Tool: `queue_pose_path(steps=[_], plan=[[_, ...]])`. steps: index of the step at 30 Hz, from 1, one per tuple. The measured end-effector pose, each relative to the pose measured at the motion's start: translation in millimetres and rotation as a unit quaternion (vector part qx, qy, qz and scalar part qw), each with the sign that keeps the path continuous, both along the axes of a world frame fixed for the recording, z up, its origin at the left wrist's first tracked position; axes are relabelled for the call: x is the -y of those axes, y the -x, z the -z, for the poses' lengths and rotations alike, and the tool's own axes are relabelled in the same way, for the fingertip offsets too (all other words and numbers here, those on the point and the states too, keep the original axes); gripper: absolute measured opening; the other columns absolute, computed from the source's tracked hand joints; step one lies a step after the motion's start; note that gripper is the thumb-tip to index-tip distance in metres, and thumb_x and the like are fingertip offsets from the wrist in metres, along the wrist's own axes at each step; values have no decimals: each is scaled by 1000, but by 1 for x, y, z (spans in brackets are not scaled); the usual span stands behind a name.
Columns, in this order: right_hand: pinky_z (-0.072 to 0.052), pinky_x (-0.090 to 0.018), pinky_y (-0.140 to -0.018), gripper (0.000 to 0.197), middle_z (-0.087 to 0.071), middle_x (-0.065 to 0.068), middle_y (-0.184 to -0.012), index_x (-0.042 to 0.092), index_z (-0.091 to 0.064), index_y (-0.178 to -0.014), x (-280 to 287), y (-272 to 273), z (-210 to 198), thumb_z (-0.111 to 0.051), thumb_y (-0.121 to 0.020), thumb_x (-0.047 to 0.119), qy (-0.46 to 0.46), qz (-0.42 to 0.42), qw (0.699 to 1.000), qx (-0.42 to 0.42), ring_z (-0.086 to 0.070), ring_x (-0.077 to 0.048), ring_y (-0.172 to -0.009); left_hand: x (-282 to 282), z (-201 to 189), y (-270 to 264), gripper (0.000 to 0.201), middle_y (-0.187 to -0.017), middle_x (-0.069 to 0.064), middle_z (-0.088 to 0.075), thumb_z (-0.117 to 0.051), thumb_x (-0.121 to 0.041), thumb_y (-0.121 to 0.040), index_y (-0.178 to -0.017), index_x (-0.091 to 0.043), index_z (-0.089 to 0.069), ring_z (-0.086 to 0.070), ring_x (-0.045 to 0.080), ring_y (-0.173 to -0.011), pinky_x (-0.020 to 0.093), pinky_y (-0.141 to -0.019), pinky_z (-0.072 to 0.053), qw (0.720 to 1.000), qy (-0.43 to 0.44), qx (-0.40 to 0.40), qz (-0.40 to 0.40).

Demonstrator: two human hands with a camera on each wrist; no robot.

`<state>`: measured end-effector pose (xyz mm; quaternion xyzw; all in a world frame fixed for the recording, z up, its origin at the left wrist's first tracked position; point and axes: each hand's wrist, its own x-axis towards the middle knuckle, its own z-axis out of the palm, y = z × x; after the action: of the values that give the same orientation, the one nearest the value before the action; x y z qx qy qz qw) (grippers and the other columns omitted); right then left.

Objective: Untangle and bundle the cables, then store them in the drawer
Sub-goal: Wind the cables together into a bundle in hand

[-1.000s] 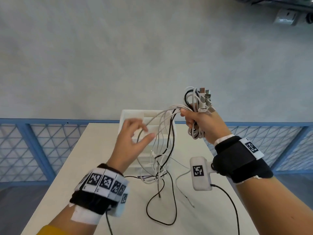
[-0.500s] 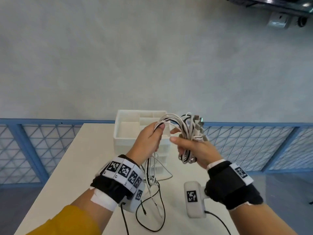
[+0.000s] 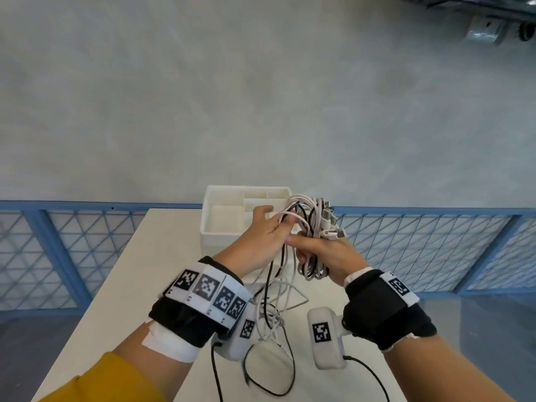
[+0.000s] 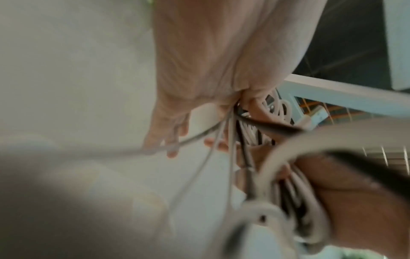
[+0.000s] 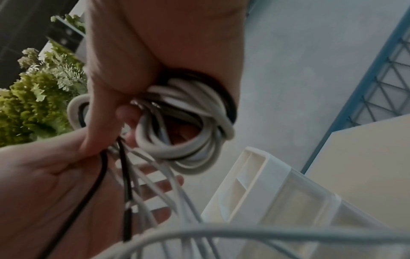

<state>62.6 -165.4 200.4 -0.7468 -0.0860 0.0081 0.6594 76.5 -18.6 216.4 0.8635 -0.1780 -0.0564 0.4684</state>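
Note:
My right hand (image 3: 327, 253) grips a coiled bundle of white and black cables (image 3: 311, 227), with USB plugs (image 3: 333, 230) sticking out above the fist. The coil (image 5: 190, 119) fills that fist (image 5: 144, 43) in the right wrist view. My left hand (image 3: 261, 242) sits right against it and pinches the loose strands by the thumb, its other fingers stretched out (image 5: 159, 185). The loose tails (image 3: 272, 314) hang down to the table. The white drawer unit (image 3: 223, 224), with an open divided top, stands just behind both hands.
The white table (image 3: 139, 285) runs forward to a blue mesh railing (image 3: 435, 250), with grey floor beyond. A black cable loop (image 3: 261, 387) lies on the table near me. Green plants (image 5: 33, 98) show in the right wrist view.
My right hand came down with the bundle towards the drawer unit. My left hand, open and apart a second ago, closed in and took hold of the loose strands beside the coil.

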Motion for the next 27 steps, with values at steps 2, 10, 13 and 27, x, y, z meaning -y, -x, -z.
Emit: queue_pose_path(steps=[2, 10, 13, 27], plan=[[-36, -30, -48, 18, -50, -8, -51, 17, -62, -62, -2, -1, -2, -74, -76, 18, -2, -8, 1000, -4, -44, -21, -48, -1, -1, -2, 50, -154, -4, 4, -23, -50, -94, -134, -26, -41, -15, 20, -142, 39, -117, -15, 1000, -28, -13, 1], [-54, -23, -74, 27, -70, 8, -79, 25, -66, -88, -10, -2, -13, -66, -80, -1, -4, -62, 997, 38, -66, -10, -78, -3, 5, 2, 48, -147, 7, -34, -28, -28, -99, -143, -10, -22, -32, 17, -137, 17, -106, -24, 978, 170, -81, 87], [-53, -28, -89, 23, -70, -7, -104, 13, -66, -106, -8, -5, -10, -64, -83, 6, -26, -68, 997, 1, -66, -17, -99, -5, 17, 2, 64, -140, 2, -46, -53, -14, -85, -142, -18, -25, -44, 14, -130, 26, -107, -37, 938, 269, -127, 176], [-47, -23, -54, 24, -47, 7, -48, 16, -51, -70, 20, -26, -22, -53, -94, 17, -238, 83, 967, -36, -52, -9, -49, -45, 72, -10, 9, -81, -1, -58, -65, -15, -82, -83, -24, -64, -52, 13, -77, 14, -65, -44, 981, 191, 14, 21]])
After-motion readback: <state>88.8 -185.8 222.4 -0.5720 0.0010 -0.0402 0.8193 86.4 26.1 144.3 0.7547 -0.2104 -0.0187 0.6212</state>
